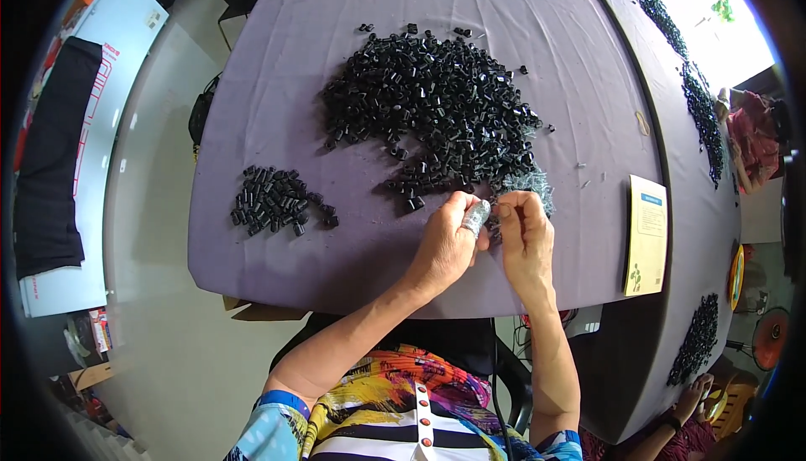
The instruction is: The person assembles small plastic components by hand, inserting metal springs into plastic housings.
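My left hand (442, 245) is closed in a pinch near the table's front edge, its thumb wrapped in a silvery-grey covering (476, 217). Close beside it, my right hand (530, 247) pinches thumb against fingers. Whatever small thing either hand holds is too small or hidden to name. Just beyond the right fingers lies a heap of thin, clear-grey pin-like pieces (531, 184), partly covered by that hand. A big heap of small black plastic parts (428, 96) spreads farther out. To the left sits a smaller pile of similar black parts (273, 201).
A yellowish booklet (646, 236) lies at the table's right edge. A rubber band (642, 123) and a few loose pins rest on the purple-grey cloth (294, 268). Along a second table at right are more black parts (695, 339), with other people's hands (690, 400) nearby.
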A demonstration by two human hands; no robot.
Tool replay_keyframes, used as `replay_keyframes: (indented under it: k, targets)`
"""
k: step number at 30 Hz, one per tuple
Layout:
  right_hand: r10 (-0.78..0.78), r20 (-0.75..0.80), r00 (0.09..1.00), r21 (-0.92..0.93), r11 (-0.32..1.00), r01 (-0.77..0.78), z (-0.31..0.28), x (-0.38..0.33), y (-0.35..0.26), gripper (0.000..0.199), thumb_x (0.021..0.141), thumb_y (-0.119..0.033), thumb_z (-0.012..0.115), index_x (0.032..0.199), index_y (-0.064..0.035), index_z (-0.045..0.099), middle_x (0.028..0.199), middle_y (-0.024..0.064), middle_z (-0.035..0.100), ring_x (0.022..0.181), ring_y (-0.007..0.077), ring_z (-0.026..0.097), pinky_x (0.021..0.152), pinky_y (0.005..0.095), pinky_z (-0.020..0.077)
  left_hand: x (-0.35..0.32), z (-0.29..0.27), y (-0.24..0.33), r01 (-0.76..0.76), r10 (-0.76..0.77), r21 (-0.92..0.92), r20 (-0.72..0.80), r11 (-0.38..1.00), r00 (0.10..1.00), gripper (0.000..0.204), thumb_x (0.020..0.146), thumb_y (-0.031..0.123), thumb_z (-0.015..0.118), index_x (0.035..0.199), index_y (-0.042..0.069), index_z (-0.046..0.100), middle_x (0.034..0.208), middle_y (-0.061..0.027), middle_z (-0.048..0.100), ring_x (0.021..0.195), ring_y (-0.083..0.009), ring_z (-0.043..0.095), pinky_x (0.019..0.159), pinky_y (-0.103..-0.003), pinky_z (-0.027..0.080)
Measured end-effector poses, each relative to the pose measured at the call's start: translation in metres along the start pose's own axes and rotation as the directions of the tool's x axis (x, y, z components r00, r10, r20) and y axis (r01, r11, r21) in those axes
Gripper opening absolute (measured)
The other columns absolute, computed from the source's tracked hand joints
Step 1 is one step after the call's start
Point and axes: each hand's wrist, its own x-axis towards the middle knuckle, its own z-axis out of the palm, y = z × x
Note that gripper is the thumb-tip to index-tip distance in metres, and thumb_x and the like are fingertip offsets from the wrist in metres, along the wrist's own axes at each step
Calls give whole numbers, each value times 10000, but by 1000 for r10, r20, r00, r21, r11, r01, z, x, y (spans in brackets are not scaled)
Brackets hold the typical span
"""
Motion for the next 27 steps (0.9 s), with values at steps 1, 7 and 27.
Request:
replay_keyframes:
  k: [1,7,27]
  targets:
    - [-98,-57,994,-85,992,93,0,1,7,50,908,2,535,957,-3,541,794,102,588,648,196,585,592,293,468,0,-1,1,32,-32,-18,0,999,999,142,984,105,441,979,6,543,660,-40,589,472,-67,484,420,-232,385]
    - [-145,-104,984,-180,976,125,-2,0,-13,142,861,-25,609,998,6,590,947,83,583,630,125,528,558,268,434,3,-7,-6,-9,6,-80,-45,997,999,163,982,159,477,995,12,546,619,-38,581,439,-87,486,397,-254,384]
    - [-207,2,978,-30,978,207,35,-24,3,37,889,-25,572,918,-6,560,755,70,572,635,148,529,609,269,442,64,-131,12,-333,661,818,-75,469,747,79,803,37,660,870,79,663,820,-106,622,725,-299,632,627,-369,501]
